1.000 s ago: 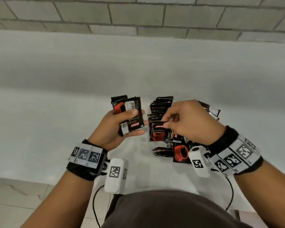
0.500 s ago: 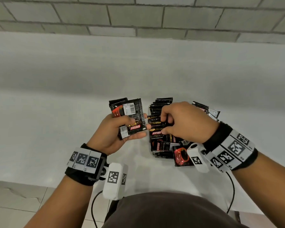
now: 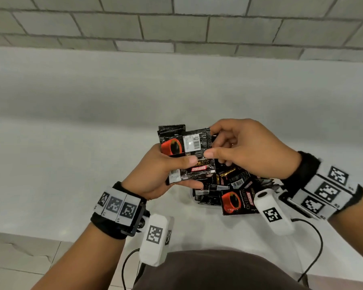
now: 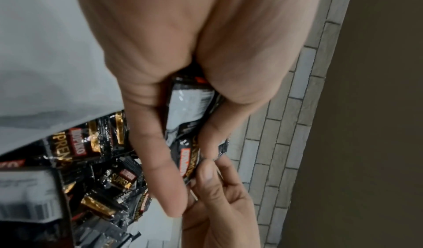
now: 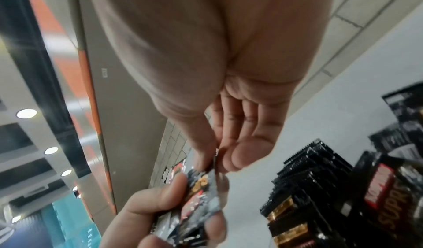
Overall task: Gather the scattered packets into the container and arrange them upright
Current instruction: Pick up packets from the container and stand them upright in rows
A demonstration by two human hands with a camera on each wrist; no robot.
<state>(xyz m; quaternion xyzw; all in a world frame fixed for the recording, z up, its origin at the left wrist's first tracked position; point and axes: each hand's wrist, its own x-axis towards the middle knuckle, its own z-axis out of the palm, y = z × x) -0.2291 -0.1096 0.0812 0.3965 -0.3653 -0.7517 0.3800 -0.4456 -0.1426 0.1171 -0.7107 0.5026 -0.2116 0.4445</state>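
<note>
I am holding a small stack of packets (image 3: 186, 152) in my left hand (image 3: 155, 170), thumb lying across the printed faces and fingers curled behind, just above and to the left of the container (image 3: 205, 203). My right hand (image 3: 245, 149) is meeting the stack from the right, thumb and forefinger pinching the edge of the front packet while the other fingers are hanging loosely curled. The container itself is mostly hidden; only a pale bit of its near rim is showing beneath a jumble of loose packets (image 3: 235, 181), some lying flat, and one packet (image 3: 237, 200) with a red cup is leaning over that rim toward me. The right wrist view is showing a row of upright packets (image 5: 304, 176) already standing beside the jumble. I am judging that the stack is the weak spot: these glossy wrappers are sliding easily, and if I am tugging one while my left thumb is easing, the rest could be fanning out and dropping onto the counter (image 3: 92, 164). Pushing the stack in on top of the flat ones could also be tipping the standing row over.
</note>
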